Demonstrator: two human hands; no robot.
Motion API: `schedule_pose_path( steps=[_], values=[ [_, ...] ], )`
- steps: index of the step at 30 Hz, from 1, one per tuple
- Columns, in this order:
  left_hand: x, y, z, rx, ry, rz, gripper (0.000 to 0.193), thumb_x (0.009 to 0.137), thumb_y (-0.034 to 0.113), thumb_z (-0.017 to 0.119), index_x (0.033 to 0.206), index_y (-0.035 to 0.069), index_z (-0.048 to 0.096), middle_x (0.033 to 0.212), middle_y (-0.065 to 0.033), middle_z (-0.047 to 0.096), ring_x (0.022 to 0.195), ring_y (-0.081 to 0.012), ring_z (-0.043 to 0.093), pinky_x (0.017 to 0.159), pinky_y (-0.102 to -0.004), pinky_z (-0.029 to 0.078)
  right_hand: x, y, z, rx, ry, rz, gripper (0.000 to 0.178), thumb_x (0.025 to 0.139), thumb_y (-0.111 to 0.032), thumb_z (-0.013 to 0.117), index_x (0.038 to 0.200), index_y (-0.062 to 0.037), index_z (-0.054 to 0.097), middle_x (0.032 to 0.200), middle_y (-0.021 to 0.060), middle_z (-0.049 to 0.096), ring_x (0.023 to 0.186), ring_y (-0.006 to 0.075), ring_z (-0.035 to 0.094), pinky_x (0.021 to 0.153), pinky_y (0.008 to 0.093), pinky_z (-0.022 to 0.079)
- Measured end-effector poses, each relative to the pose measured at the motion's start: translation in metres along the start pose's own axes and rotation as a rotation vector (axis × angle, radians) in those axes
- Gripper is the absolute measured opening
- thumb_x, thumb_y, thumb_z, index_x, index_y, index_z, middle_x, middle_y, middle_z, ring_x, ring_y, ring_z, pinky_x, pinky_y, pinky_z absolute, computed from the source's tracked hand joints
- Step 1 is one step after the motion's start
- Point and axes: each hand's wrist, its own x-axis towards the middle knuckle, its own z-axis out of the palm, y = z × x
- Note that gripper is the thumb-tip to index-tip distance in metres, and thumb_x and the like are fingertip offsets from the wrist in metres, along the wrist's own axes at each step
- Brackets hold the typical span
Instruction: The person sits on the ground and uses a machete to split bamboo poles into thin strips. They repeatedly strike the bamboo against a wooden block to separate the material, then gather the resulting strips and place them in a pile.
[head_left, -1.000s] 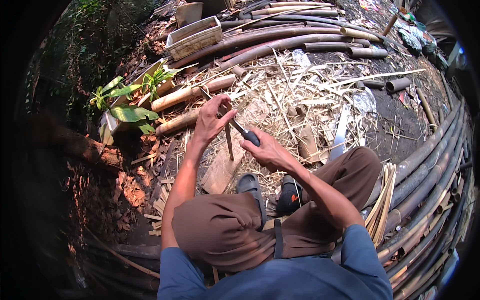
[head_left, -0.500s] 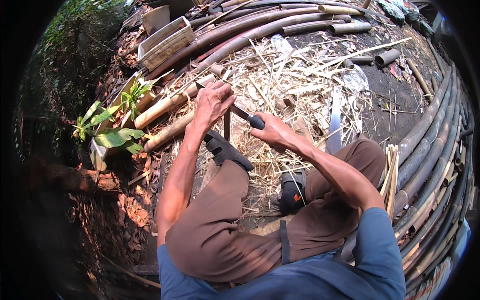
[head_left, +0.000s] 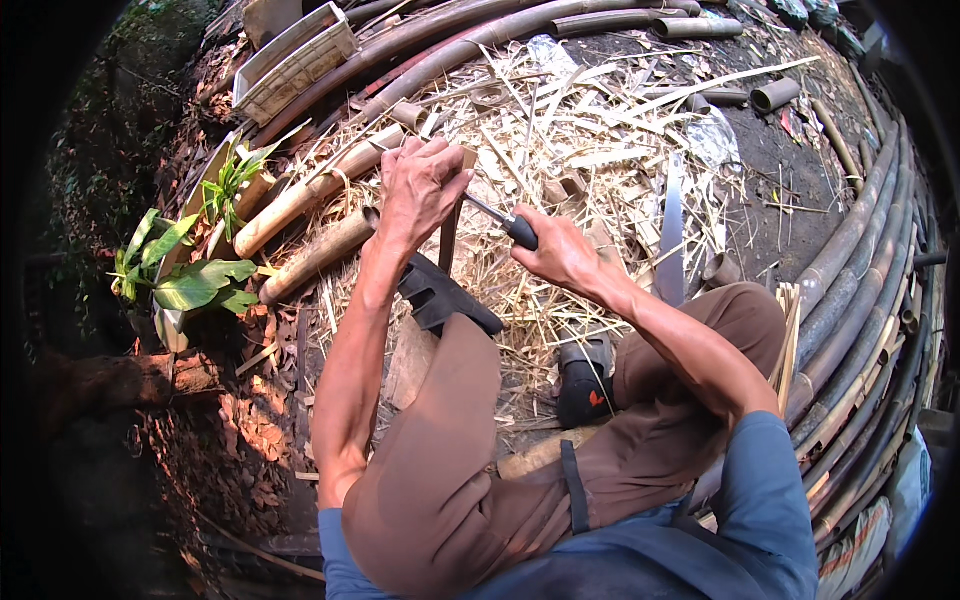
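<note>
My right hand (head_left: 562,250) is closed round the black handle (head_left: 522,233) of a knife. Its narrow metal blade (head_left: 487,207) points up and left, the far part going out of sight behind my left hand (head_left: 420,190). The bent fingers of that hand close round a dark bamboo strip (head_left: 449,236), which stands roughly upright above my left shoe (head_left: 445,300). Part of the strip shows beside the fingers; where blade and strip meet is hidden. Pale shavings (head_left: 540,200) lie thickly beneath and beyond both hands.
Bamboo poles (head_left: 840,330) curve along the right side, with more at the back. Two cut lengths, one a pale pole (head_left: 310,195), lie left of my hands near a leafy plant (head_left: 195,285). A saw-like blade (head_left: 670,240) lies right; a crate (head_left: 295,70) sits far left.
My left hand has shifted slightly relative to the knife, and the strip shows more beside its fingers. The knife handle sits a little farther right. The whole view has shifted slightly.
</note>
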Motion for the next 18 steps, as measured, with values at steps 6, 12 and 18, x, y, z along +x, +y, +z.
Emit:
schedule_pose_path(
  steps=[6, 12, 18],
  values=[
    [-0.007, -0.007, -0.009, -0.021, 0.033, -0.016, 0.023, 0.083, 0.024, 0.07, 0.078, 0.007, 0.056, 0.08, -0.0043, 0.054, 0.084, -0.0253, 0.052, 0.076, -0.0399, 0.035, -0.007, -0.004, 0.01, 0.349, -0.28, 0.128, 0.023, 0.083, -0.02, 0.06, 0.096, -0.0017, 0.054, 0.067, 0.0077, 0.055, 0.059, 0.0189, 0.055, 0.056, 0.036, 0.045],
    [-0.015, -0.005, -0.014, -0.01, 0.063, -0.025, 0.02, 0.082, 0.023, 0.071, 0.079, 0.008, 0.058, 0.079, -0.0037, 0.054, 0.083, -0.0239, 0.051, 0.077, -0.04, 0.035, -0.004, 0.008, 0.022, 0.072, -0.063, -0.041, 0.027, 0.082, -0.019, 0.064, 0.101, -0.0023, 0.056, 0.069, 0.0155, 0.058, 0.063, 0.0257, 0.058, 0.061, 0.0395, 0.047],
    [-0.016, -0.002, -0.011, -0.05, 0.1, -0.044, 0.018, 0.083, 0.02, 0.07, 0.08, 0.008, 0.058, 0.08, -0.0038, 0.055, 0.082, -0.0249, 0.052, 0.076, -0.0394, 0.035, -0.006, 0.011, 0.03, 0.239, -0.359, 0.145, 0.032, 0.083, -0.02, 0.065, 0.108, -0.0026, 0.055, 0.079, 0.0206, 0.065, 0.072, 0.0381, 0.065, 0.067, 0.0459, 0.05]
  ],
)
